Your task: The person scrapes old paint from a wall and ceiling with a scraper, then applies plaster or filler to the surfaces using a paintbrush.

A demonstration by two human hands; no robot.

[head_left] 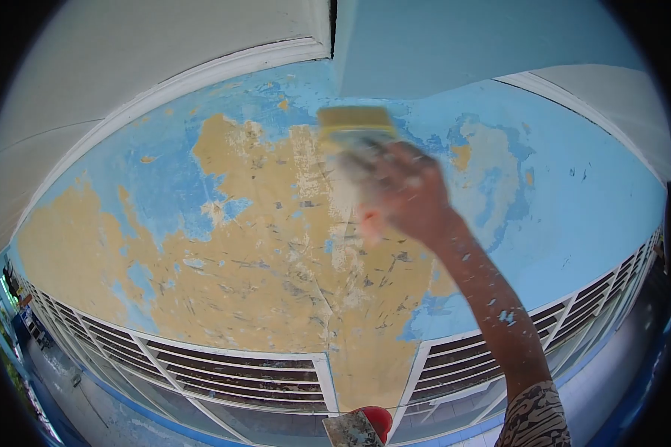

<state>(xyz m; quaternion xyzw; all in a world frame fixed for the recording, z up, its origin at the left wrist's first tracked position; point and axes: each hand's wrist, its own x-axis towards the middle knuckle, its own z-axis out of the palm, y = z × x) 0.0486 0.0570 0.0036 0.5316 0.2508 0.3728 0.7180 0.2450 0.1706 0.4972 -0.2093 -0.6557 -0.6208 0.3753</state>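
My right hand point(402, 190), blurred by motion, is raised high on the wall with its fingers wrapped round a wide scraper point(356, 123). Its broad, yellowish flat edge points up against the wall near the blue beam; the blur hides its finer detail. Peeling blue paint and bare tan patches cover the wall point(253, 276) around it. Blue paint flakes stick to my right forearm. At the bottom edge, a stained flat metal blade point(353, 430) shows in front of a red round object point(378, 422); what holds them is out of frame. My left hand is not visible.
A pale blue beam point(440, 45) juts out overhead, between white ceiling panels with trim point(246, 56). Below the wall run white louvred window frames, left point(238, 376) and right point(462, 376), with a tan strip of wall between them. Floor and clutter show far left.
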